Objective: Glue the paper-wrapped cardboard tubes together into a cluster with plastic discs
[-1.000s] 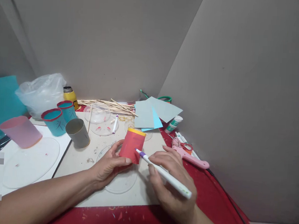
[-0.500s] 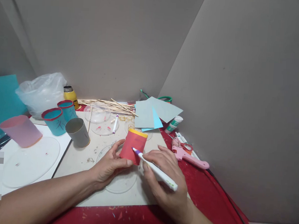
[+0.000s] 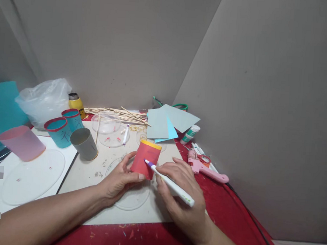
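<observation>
My left hand (image 3: 122,179) grips a small red paper cylinder (image 3: 147,154) with a yellow band round its top, tilted over a clear plastic disc (image 3: 131,202). Between the fingers of my right hand (image 3: 182,197) is a white marker (image 3: 176,188) with a purple tip end. Its tip touches or nearly touches the cylinder's front. To the left stand a grey cylinder (image 3: 85,149), two blue cylinders with red rims (image 3: 59,136) and dark written marks, and a pink cylinder (image 3: 23,143).
Thin wooden sticks (image 3: 116,115), clear discs (image 3: 114,136), a capped marker (image 3: 125,135) and grey and blue paper sheets (image 3: 174,119) lie at the back. A pink glue gun (image 3: 207,172) with a cable is on the right. A plastic bag (image 3: 44,102) and yellow bottle (image 3: 76,104) stand back left.
The marker's tip has shifted very slightly up and left on the red cylinder. Both hands keep their hold, and the view has moved a little.
</observation>
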`<state>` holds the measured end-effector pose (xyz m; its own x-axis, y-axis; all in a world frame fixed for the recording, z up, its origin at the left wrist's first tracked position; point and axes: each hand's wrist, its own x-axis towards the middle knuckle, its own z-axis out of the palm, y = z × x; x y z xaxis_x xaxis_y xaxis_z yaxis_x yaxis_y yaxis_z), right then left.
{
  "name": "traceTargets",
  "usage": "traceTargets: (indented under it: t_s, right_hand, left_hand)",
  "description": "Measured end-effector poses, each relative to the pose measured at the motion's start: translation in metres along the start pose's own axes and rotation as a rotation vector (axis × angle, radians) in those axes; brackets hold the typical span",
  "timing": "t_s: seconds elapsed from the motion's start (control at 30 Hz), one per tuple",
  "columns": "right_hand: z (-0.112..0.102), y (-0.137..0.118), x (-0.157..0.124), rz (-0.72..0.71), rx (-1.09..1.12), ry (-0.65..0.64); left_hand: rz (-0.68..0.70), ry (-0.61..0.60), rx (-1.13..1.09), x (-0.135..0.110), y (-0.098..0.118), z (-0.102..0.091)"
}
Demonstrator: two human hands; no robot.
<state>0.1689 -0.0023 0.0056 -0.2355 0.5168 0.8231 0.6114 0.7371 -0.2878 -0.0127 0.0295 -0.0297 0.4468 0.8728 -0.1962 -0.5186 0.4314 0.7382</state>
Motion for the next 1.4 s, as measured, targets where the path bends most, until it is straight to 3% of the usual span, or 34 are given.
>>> traceTargets:
  t_s: [0.6, 1.2, 1.4]
  right_hand:
    - [-0.002, 0.011, -0.008, 0.088, -0.076, 0.112]
    - [-0.002, 0.007, -0.003, 0.091, -0.013, 0.045]
    - [-0.004, 0.009, -0.005, 0.093, -0.006, 0.115]
  left_hand:
    - [0.011, 0.030, -0.028, 0.000, 0.004, 0.002]
    - [0.011, 0.022, -0.072, 0.002, 0.008, 0.004]
    - [-0.020, 0.012, -0.070, 0.001, 0.007, 0.000]
